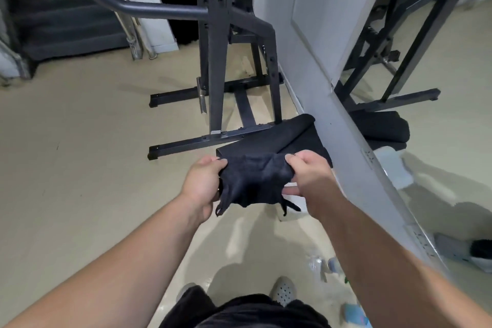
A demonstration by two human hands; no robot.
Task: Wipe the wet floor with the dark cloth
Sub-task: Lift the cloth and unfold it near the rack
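I hold a dark cloth (255, 181) stretched in the air between both hands, well above the floor. My left hand (202, 181) grips its left edge and my right hand (308, 173) grips its right edge. Frayed corners hang down below the cloth. The beige floor (80, 168) looks glossy, with wet-looking shine near my feet (283, 293) and by the wall at lower right.
A black metal gym frame (218, 66) stands ahead, its base bars on the floor. A dark rolled mat (282, 138) lies by the frame against the grey wall edge (346, 125). A mirror (426, 88) is at right. A plastic bottle (327, 265) lies near my right foot.
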